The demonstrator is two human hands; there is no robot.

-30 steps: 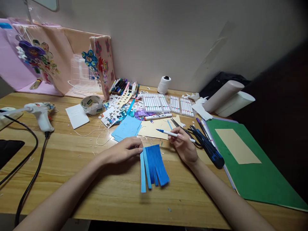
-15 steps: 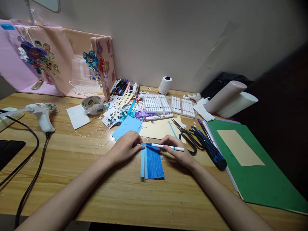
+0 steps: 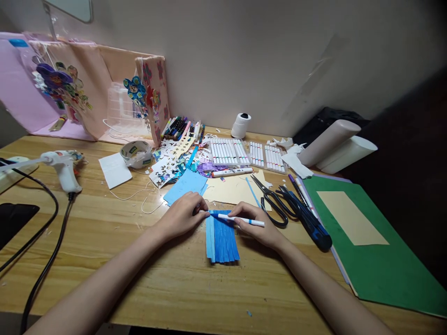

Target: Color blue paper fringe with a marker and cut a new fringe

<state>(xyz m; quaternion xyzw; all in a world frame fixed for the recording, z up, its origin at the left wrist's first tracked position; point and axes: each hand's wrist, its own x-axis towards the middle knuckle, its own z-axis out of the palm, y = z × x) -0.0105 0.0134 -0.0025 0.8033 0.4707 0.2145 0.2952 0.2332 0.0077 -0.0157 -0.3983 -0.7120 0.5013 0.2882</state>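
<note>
1. Blue strips (image 3: 223, 237): a bundle of thin paper strips, side by side on the table (image 3: 174, 288), between both hands, just in front of the blue sheet (image 3: 185, 184) and cream sheet (image 3: 232, 190).
2. Left hand (image 3: 183, 216): fingers curled down, pressing the bundle's top left corner; pinning, not pinching.
3. Right hand (image 3: 256, 223): closed around a pen (image 3: 240, 219), lying crosswise over the strips' top edge, tip toward the left hand.
4. Handling, as judged: very light, limp, easily creased or torn; loose strips likely to fan or slide apart on the smooth wood.
5. Hold, as judged: best taken at the top edge, where all ends meet, pressed flat or pinched together; free lower ends left alone.
6. Nearby: scissors (image 3: 270, 197) just right of the right hand, markers (image 3: 228, 151) behind, glue gun (image 3: 61, 165) well apart at left, green folder (image 3: 377, 251) at right.
</note>
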